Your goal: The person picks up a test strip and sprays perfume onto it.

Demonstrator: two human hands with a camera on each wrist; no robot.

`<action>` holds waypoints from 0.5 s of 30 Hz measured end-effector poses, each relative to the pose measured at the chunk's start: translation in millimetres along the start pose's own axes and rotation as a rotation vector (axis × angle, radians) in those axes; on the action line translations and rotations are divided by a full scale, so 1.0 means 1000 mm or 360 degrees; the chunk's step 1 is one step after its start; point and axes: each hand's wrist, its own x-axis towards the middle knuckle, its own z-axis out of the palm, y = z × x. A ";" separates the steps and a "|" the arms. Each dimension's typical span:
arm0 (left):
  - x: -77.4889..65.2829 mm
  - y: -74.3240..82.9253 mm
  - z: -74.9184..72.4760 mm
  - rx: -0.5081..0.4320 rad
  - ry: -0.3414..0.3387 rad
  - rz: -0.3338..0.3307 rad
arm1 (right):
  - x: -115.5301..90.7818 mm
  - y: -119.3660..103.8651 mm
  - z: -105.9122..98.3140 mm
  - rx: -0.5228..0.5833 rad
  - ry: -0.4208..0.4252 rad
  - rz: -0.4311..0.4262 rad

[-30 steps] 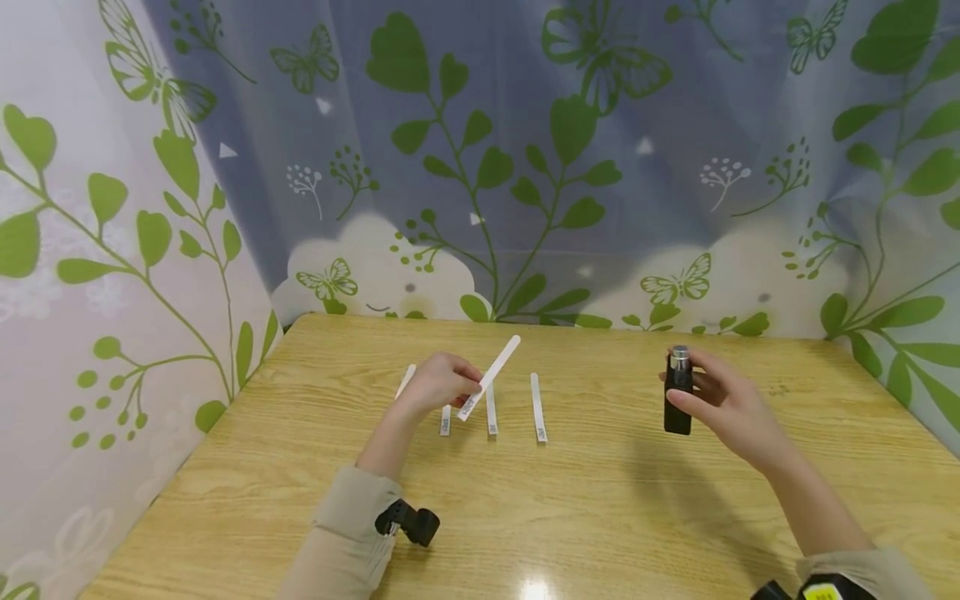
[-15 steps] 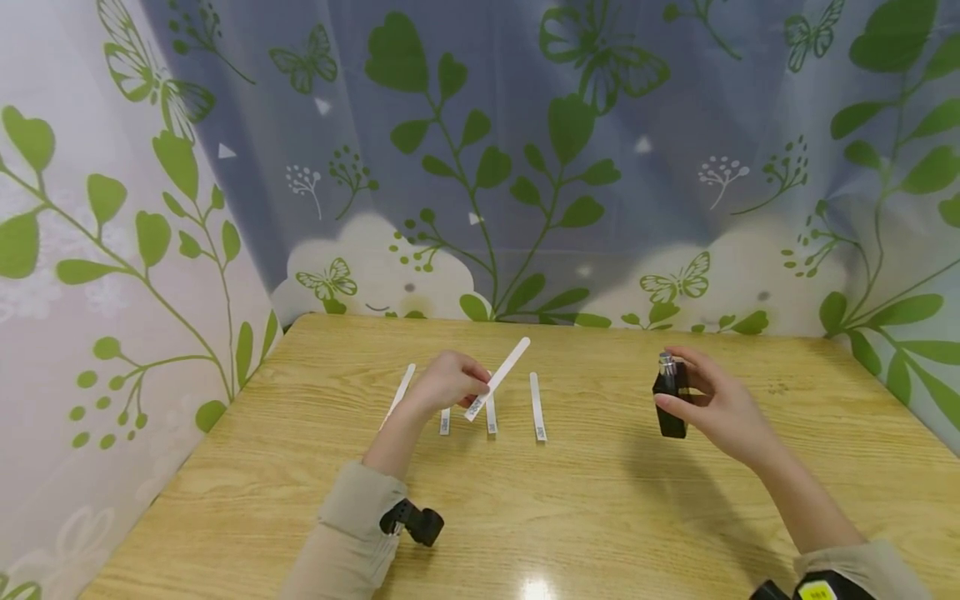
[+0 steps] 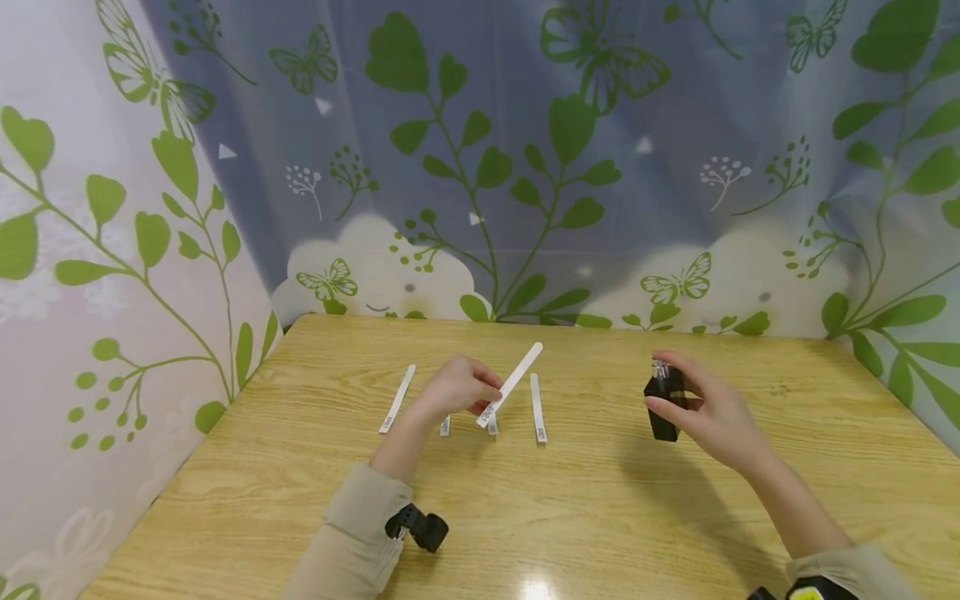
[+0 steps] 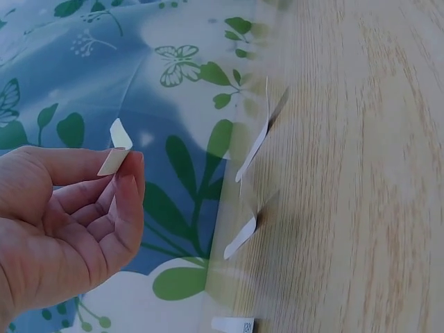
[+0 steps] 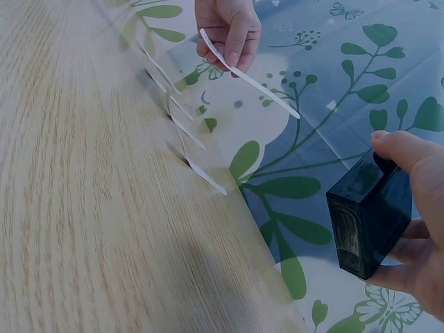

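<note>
My left hand pinches a white paper perfume test strip near its printed end, between thumb and fingers. The strip slants up to the right, above the table. To the right, my right hand grips a black perfume bottle with a silver spray neck, held off the table. The index finger lies at the bottle's top, and the thumb is on its near side. In the right wrist view the base of the bottle faces the camera. A gap separates bottle and strip.
Several more test strips lie in a spaced row: a left strip, two partly hidden by my left hand and its strip, and a right strip. The wooden table ends at a patterned curtain.
The left hand has moved right with its strip, uncovering the leftmost strip. The right hand has shifted slightly left, the bottle has turned and tilted, and the index finger has come over its top.
</note>
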 end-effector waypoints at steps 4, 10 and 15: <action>0.000 0.002 0.003 -0.0008 -0.0037 0.0030 | 0.003 -0.004 0.004 -0.0027 0.0001 -0.0025; 0.001 0.004 0.009 -0.0052 -0.0075 0.0042 | 0.007 -0.009 0.008 -0.0063 0.0052 -0.0093; 0.002 0.005 0.011 -0.0046 -0.0081 0.0031 | 0.009 -0.014 0.011 -0.0100 0.0089 -0.0172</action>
